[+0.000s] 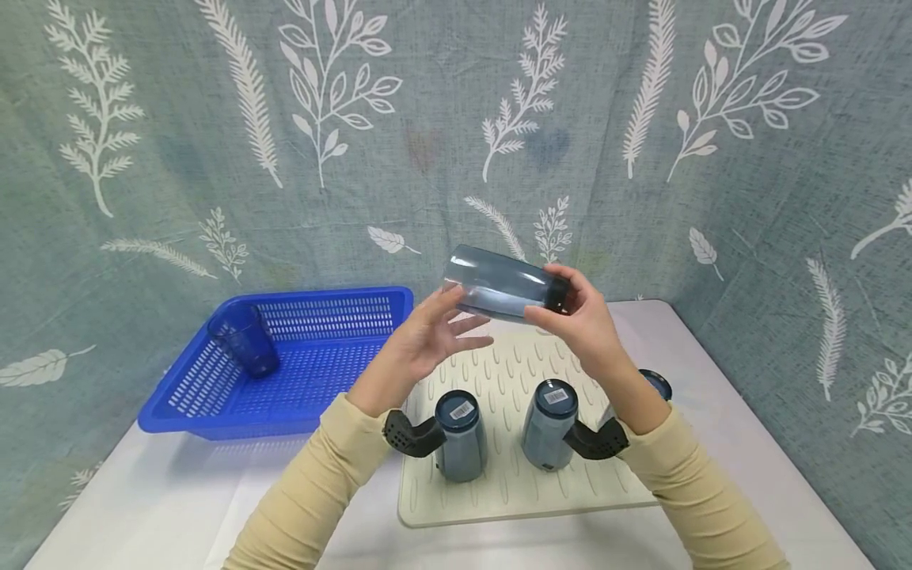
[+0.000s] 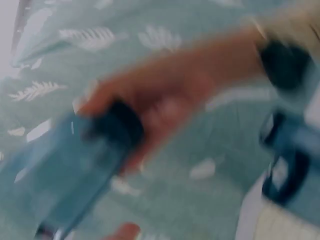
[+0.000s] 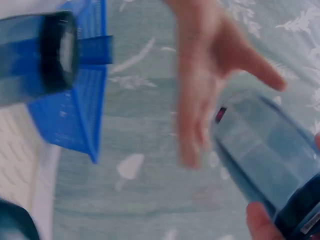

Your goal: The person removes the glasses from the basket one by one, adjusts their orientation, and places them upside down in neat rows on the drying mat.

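My right hand grips a blue-tinted drinking glass by its thick dark base, thumb on the near side. The glass is held in the air on its side, its mouth toward the left. Beside that mouth is my left hand, fingers extended and spread. In the right wrist view the left hand shows straight fingers and a thumb stretched out near the rim of the glass. The left wrist view is blurred but shows the right hand around the dark base.
Below, a cream ridged mat bears upside-down glasses: one at left, one mid-mat, another partly hidden by the right forearm. At left stands a blue plastic basket with one glass leaning inside. Patterned cloth hangs behind.
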Available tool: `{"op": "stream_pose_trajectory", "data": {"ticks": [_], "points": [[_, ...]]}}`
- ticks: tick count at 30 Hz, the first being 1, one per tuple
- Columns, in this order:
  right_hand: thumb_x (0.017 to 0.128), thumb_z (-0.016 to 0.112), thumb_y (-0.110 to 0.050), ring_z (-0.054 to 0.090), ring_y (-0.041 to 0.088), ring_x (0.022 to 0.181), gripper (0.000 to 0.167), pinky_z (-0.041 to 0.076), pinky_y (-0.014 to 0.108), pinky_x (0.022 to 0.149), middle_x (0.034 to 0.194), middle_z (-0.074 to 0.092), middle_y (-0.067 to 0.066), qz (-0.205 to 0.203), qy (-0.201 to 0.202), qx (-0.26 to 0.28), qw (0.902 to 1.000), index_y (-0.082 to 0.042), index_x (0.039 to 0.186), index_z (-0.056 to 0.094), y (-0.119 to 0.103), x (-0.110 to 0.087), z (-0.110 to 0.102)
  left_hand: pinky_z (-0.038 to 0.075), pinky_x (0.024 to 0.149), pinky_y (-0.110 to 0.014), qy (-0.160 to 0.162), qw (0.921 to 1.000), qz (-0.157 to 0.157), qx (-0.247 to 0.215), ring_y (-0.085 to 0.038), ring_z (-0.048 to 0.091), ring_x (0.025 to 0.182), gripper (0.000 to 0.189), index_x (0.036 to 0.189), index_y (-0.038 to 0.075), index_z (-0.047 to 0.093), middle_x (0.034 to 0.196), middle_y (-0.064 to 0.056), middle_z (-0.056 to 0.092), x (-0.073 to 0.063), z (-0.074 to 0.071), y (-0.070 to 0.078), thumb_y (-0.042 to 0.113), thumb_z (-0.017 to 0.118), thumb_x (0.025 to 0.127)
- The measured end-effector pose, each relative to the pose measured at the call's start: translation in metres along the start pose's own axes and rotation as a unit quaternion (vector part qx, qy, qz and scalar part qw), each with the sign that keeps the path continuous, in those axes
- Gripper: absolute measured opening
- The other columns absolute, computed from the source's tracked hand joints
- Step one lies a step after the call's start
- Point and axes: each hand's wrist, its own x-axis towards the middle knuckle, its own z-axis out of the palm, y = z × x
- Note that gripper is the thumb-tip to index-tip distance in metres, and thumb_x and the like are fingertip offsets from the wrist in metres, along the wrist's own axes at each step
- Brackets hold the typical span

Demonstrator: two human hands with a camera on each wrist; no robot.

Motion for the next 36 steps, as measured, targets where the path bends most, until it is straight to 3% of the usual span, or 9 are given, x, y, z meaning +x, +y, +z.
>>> {"op": "stream_pose_trajectory", "data": {"ticks": [3, 6, 9, 14, 19, 25, 28, 36], "points": [[0.081, 0.065, -0.002, 0.053, 0.010, 0.091, 0.060, 0.049, 0.017, 0.070, 0.114, 0.047, 0.005, -0.003, 0.019, -0.057, 0.9982, -0.003, 0.134, 0.037, -0.016, 0.006, -0.012, 0.032, 0.101, -0.056, 0.018, 0.9957, 0.008, 0.090, -0.041, 0.027, 0.132, 0.085, 0.148, 0.014, 0.006, 0.149, -0.015, 0.018, -0.003, -0.011, 0.008, 0.019, 0.064, 0.086], [0.081, 0.067, -0.010, 0.051, 0.013, 0.093, 0.061, 0.048, 0.016, 0.068, 0.115, 0.048, 0.010, 0.005, 0.019, -0.147, 0.9889, -0.004, 0.135, 0.037, -0.031, 0.014, -0.026, 0.033, 0.102, -0.053, 0.062, 0.9840, 0.009, 0.167, -0.039, 0.027, 0.133, 0.079, 0.148, 0.015, -0.002, 0.151, -0.015, 0.013, -0.008, -0.027, 0.018, 0.010, 0.052, 0.090], [0.081, 0.069, -0.019, 0.050, 0.020, 0.096, 0.066, 0.048, 0.020, 0.068, 0.119, 0.047, 0.016, 0.024, 0.000, -0.238, 0.9710, -0.006, 0.137, 0.036, -0.041, 0.021, -0.038, 0.035, 0.102, -0.051, 0.096, 0.9663, 0.003, 0.238, -0.036, 0.029, 0.133, 0.082, 0.148, 0.014, -0.004, 0.151, -0.015, 0.013, -0.012, -0.044, 0.025, 0.009, 0.054, 0.090], [0.082, 0.068, -0.028, 0.050, 0.030, 0.100, 0.071, 0.048, 0.033, 0.070, 0.124, 0.045, 0.020, 0.071, -0.035, -0.327, 0.9417, -0.009, 0.140, 0.033, -0.044, 0.031, -0.053, 0.037, 0.101, -0.046, 0.131, 0.9354, -0.016, 0.328, -0.034, 0.031, 0.132, 0.088, 0.147, 0.014, -0.007, 0.152, -0.015, 0.010, -0.020, -0.070, 0.033, 0.014, 0.059, 0.089], [0.080, 0.068, -0.034, 0.051, 0.034, 0.102, 0.073, 0.047, 0.040, 0.073, 0.122, 0.047, 0.023, 0.106, -0.089, -0.414, 0.8995, -0.007, 0.138, 0.033, -0.040, 0.040, -0.063, 0.036, 0.101, -0.047, 0.141, 0.9192, -0.037, 0.366, -0.037, 0.032, 0.131, 0.090, 0.147, 0.013, -0.010, 0.153, -0.016, 0.007, -0.031, -0.090, 0.036, 0.016, 0.059, 0.089], [0.078, 0.069, -0.032, 0.054, 0.034, 0.102, 0.069, 0.048, 0.041, 0.073, 0.122, 0.051, 0.025, 0.114, -0.170, -0.501, 0.8411, 0.000, 0.132, 0.041, -0.023, 0.048, -0.072, 0.037, 0.101, -0.048, 0.145, 0.9134, -0.047, 0.377, -0.039, 0.030, 0.131, 0.090, 0.146, 0.013, -0.011, 0.152, -0.018, 0.005, -0.039, -0.105, 0.036, 0.018, 0.058, 0.089], [0.077, 0.070, -0.030, 0.056, 0.031, 0.095, 0.067, 0.048, 0.038, 0.070, 0.115, 0.055, 0.024, 0.114, -0.204, -0.531, 0.8144, 0.003, 0.129, 0.044, -0.010, 0.051, -0.074, 0.037, 0.100, -0.048, 0.144, 0.9117, -0.054, 0.381, -0.040, 0.031, 0.130, 0.090, 0.146, 0.013, -0.012, 0.152, -0.019, 0.004, -0.042, -0.110, 0.036, 0.018, 0.058, 0.089], [0.075, 0.072, -0.028, 0.055, 0.029, 0.094, 0.066, 0.048, 0.038, 0.071, 0.114, 0.056, 0.022, 0.133, -0.286, -0.570, 0.7589, 0.006, 0.126, 0.047, 0.019, 0.055, -0.077, 0.036, 0.101, -0.050, 0.140, 0.9117, -0.055, 0.382, -0.041, 0.030, 0.130, 0.090, 0.146, 0.011, -0.012, 0.152, -0.020, 0.004, -0.049, -0.118, 0.037, 0.019, 0.058, 0.089]]}}
